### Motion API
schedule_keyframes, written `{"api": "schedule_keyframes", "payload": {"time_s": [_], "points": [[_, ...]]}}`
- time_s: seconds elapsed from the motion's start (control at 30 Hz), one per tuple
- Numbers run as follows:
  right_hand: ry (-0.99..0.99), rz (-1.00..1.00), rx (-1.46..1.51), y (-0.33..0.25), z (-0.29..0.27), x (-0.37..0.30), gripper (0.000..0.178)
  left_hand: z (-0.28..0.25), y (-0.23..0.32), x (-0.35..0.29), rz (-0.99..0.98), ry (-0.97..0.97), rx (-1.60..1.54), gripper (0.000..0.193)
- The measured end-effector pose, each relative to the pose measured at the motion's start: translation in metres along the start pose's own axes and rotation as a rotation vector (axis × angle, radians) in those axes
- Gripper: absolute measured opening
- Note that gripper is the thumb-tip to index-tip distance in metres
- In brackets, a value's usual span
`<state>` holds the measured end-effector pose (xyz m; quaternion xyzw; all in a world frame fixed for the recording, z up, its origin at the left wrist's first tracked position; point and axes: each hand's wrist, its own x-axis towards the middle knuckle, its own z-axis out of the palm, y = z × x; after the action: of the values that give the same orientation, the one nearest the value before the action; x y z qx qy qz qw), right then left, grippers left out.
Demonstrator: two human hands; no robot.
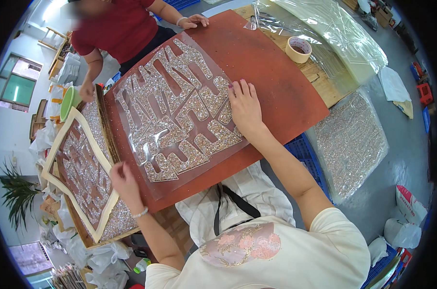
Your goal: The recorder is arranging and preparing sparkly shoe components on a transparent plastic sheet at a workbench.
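Head view: our right hand [246,110] flat, empty; left hand [126,181] half-curled, grip unclear; floppy-looking glittery sheet [193,114] atop red board [288,91], best edge-held!

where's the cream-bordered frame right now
In the head view, the cream-bordered frame lies at left over the wooden-sided tray of glittery bits, its right side near the left hand, with the red board further right.

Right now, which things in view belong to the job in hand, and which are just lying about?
Likely in the job: glittery patterned sheet, right hand at its edge; red-brown board beneath; cream-framed panel near the left hand; glitter-filled tray under the panel.

Apparently lying about: tape roll; plant; white plastic bag at lower right.
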<state>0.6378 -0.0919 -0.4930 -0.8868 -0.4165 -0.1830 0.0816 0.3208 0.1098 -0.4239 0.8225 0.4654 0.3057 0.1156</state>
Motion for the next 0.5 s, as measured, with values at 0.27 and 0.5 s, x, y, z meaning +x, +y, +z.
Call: {"api": "schedule_keyframes", "payload": {"time_s": [0.27,0.5], "points": [[0.054,0.092,0.539,0.001,0.0,-0.019,0.039,-0.099,-0.12,-0.083,-0.214,-0.146,0.428,0.018],[0.062,0.67,1.927,0.027,-0.044,-0.035,0.037,-0.13,-0.135,-0.095,-0.171,0.034,0.335,0.01]]}}
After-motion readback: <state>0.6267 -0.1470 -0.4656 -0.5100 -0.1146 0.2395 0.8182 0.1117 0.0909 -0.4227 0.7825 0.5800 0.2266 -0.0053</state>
